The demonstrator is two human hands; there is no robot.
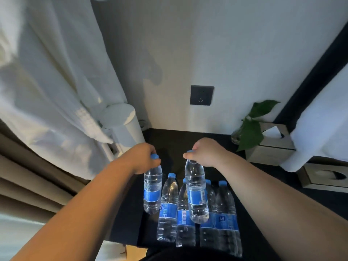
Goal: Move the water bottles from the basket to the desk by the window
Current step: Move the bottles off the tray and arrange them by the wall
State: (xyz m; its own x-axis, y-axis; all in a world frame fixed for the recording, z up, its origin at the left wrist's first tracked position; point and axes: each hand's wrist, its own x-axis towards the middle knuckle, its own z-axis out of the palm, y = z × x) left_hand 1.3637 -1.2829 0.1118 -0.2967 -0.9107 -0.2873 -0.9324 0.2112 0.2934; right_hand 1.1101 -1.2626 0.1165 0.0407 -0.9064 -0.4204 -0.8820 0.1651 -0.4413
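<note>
Your left hand (144,159) is closed around the neck of a water bottle (152,189), fingers wrapped just under its blue cap, and the bottle hangs upright over the left edge of the dark desk (169,140). Whether its base touches the desk you cannot tell from this angle. Your right hand (205,154) pinches the cap end of a second water bottle (195,193), which hangs in front of the standing row, its base clearly above the desk.

Behind and below the two held bottles, four more bottles stand in a row at the near edge of the desk, touching or nearly touching one another: one at the left of the row (167,210), one beside it (185,221) partly hidden by the bottle in your right hand, and a pair on the right (223,217) whose labels overlap. All carry blue labels and blue caps.

At the far left of the desk a white cylindrical lamp base (122,123) stands against the pale curtain (47,81). A dark wall socket (201,95) sits on the far wall. At the far right, a green leafy plant (252,127) in a glass vase stands just beside a tissue box (271,146), and a second box (323,176) lies nearer on the right.
</note>
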